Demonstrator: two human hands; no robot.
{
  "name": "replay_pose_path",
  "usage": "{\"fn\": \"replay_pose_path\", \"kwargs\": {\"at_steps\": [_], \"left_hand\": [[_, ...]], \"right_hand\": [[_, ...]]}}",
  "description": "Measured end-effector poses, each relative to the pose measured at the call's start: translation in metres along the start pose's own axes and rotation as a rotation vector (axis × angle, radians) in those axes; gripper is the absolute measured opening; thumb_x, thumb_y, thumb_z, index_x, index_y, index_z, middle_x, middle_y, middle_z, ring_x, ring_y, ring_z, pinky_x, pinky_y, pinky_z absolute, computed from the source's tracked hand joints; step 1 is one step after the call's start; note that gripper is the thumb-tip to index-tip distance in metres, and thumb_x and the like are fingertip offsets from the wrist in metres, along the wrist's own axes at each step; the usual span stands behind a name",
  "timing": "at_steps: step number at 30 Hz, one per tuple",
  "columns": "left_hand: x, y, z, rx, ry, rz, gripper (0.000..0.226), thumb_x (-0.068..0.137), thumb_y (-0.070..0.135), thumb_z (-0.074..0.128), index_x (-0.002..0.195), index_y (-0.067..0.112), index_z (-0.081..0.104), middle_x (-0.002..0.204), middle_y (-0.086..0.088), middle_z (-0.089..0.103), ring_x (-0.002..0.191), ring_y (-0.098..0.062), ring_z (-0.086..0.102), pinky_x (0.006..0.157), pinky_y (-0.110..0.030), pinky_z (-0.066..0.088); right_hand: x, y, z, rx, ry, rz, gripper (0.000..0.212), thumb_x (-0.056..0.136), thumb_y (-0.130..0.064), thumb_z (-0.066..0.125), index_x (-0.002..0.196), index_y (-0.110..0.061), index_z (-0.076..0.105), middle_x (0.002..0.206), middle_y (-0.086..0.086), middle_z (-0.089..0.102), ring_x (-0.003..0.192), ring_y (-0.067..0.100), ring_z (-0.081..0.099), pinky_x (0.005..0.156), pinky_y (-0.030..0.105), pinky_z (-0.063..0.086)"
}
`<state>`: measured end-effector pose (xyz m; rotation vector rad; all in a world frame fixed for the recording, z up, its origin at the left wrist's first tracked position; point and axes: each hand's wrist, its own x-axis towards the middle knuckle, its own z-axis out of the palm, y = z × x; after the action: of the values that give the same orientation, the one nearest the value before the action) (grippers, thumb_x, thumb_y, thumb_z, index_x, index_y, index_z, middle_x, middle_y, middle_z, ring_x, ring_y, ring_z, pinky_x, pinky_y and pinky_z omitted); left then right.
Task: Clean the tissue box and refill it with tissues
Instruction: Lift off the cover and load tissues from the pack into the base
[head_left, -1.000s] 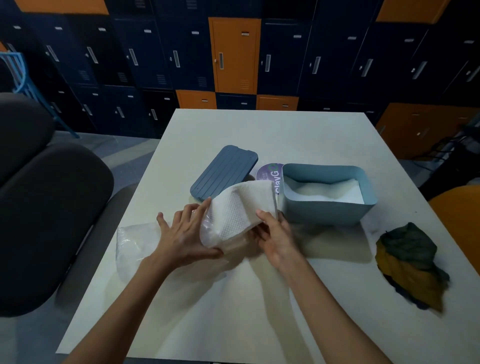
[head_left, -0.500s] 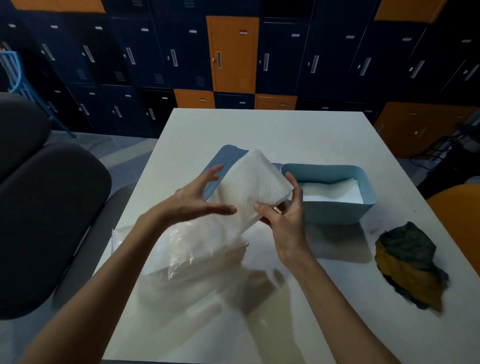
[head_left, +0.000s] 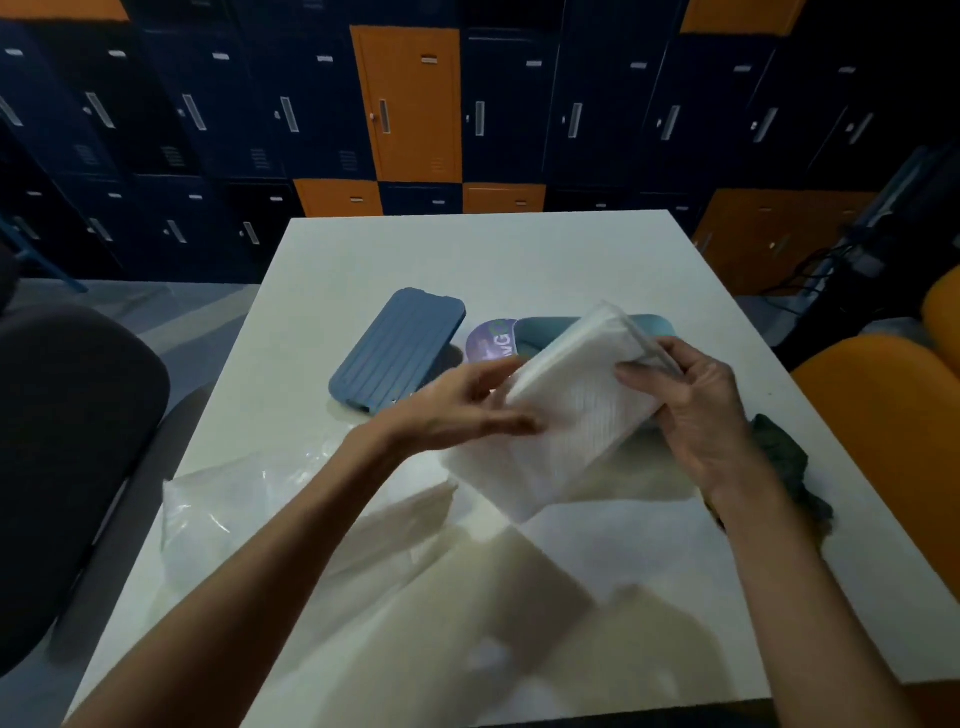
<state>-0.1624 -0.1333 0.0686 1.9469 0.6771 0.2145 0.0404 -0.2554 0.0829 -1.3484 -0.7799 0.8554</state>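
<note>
A white stack of tissues (head_left: 576, 400) is held tilted in the air over the table's middle. My right hand (head_left: 691, 410) grips its right side, thumb on top. My left hand (head_left: 462, 410) touches its left edge with fingers stretched out and blurred. Behind the stack, only the rim of the light blue tissue box (head_left: 652, 325) shows. Its darker blue ribbed lid (head_left: 397, 356) lies flat to the left. The clear plastic tissue wrapper (head_left: 249, 499) lies crumpled under my left forearm.
A purple round label or pack (head_left: 491, 340) sits between lid and box. A dark green and yellow cloth (head_left: 787, 457) lies at the right, partly behind my right wrist. A dark chair stands left, an orange chair (head_left: 883, 415) right. The white table (head_left: 467, 260) stretches back toward lockers.
The tissue stack has come out of the wrapper and moved up and right, in front of the box. Both hands moved with it; the wrapper dropped to the table.
</note>
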Motion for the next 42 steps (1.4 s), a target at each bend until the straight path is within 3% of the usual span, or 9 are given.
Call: {"fn": "replay_pose_path", "kwargs": {"at_steps": [4,8,14,20,25,29,33,37,42], "left_hand": [[0.008,-0.02,0.022,0.033,0.105,-0.045,0.043,0.074,0.027,0.083,0.112,0.018,0.066,0.1,-0.007,0.067,0.095,-0.023,0.064,0.084,-0.043,0.057],[0.0,-0.02,0.05,-0.472,0.404,-0.033,0.027,0.079,0.002,0.075,0.104,0.01,0.07,0.097,-0.006,0.075,0.088,-0.017,0.072,0.078,-0.031,0.06],[0.002,-0.038,0.096,-0.492,0.54,-0.008,0.031,0.081,0.003,0.073,0.11,0.007,0.065,0.102,-0.013,0.07,0.097,-0.033,0.066,0.088,-0.052,0.055],[0.007,-0.041,0.11,-0.401,0.545,-0.022,0.061,0.07,0.015,0.071,0.123,0.04,0.055,0.12,0.017,0.06,0.109,-0.009,0.056,0.094,-0.038,0.053],[0.005,-0.04,0.115,-0.381,0.563,-0.027,0.05,0.074,0.017,0.063,0.117,0.04,0.053,0.108,0.019,0.062,0.104,-0.011,0.059,0.084,-0.03,0.056],[0.003,-0.043,0.118,-0.307,0.55,-0.043,0.043,0.082,0.016,0.053,0.113,0.046,0.051,0.105,0.027,0.061,0.102,-0.005,0.058,0.088,-0.034,0.056],[-0.001,-0.043,0.115,-0.275,0.527,-0.012,0.033,0.1,0.011,0.046,0.122,0.035,0.05,0.113,0.018,0.06,0.104,0.001,0.056,0.092,-0.032,0.05],[-0.003,-0.011,0.093,-0.293,0.493,0.1,0.03,0.102,0.011,0.045,0.123,0.031,0.052,0.116,0.003,0.062,0.108,-0.013,0.058,0.095,-0.032,0.048],[0.036,0.045,0.046,-0.164,0.533,0.094,0.024,0.1,0.011,0.046,0.124,0.013,0.047,0.109,-0.002,0.055,0.092,-0.007,0.052,0.072,-0.015,0.046]], "right_hand": [[-0.008,0.018,-0.035,0.148,0.135,0.113,0.03,0.064,-0.014,0.076,0.092,-0.009,0.067,0.092,0.006,0.067,0.093,0.025,0.06,0.085,0.041,0.05],[-0.025,0.041,-0.06,-0.083,0.164,0.144,0.033,0.077,0.003,0.07,0.106,-0.011,0.062,0.094,0.003,0.069,0.079,0.011,0.068,0.062,0.02,0.056],[-0.035,0.075,-0.074,-0.255,0.143,0.116,0.04,0.078,0.007,0.068,0.095,-0.029,0.061,0.095,-0.005,0.064,0.088,0.01,0.06,0.072,0.026,0.054],[-0.035,0.083,-0.069,-0.26,0.094,0.04,0.046,0.073,0.007,0.067,0.105,-0.025,0.06,0.1,-0.003,0.06,0.087,0.014,0.06,0.067,0.029,0.056],[-0.03,0.085,-0.069,-0.267,0.094,0.05,0.048,0.062,-0.013,0.057,0.11,-0.02,0.055,0.097,0.005,0.056,0.083,0.015,0.057,0.055,0.019,0.051],[-0.027,0.097,-0.069,-0.335,0.136,0.077,0.036,0.076,-0.003,0.061,0.109,-0.014,0.053,0.087,0.003,0.058,0.078,0.014,0.057,0.053,0.01,0.046],[-0.029,0.091,-0.072,-0.316,0.144,0.062,0.035,0.083,0.005,0.062,0.105,-0.022,0.057,0.092,-0.01,0.062,0.087,0.004,0.06,0.071,0.017,0.051],[-0.027,0.045,-0.079,-0.224,0.139,-0.04,0.028,0.085,0.002,0.064,0.105,-0.017,0.06,0.093,-0.008,0.065,0.083,-0.003,0.063,0.065,0.013,0.053],[0.021,-0.01,-0.082,-0.309,0.106,-0.186,0.022,0.09,-0.01,0.062,0.109,-0.021,0.059,0.099,-0.012,0.065,0.093,-0.001,0.062,0.074,0.018,0.054]]}}
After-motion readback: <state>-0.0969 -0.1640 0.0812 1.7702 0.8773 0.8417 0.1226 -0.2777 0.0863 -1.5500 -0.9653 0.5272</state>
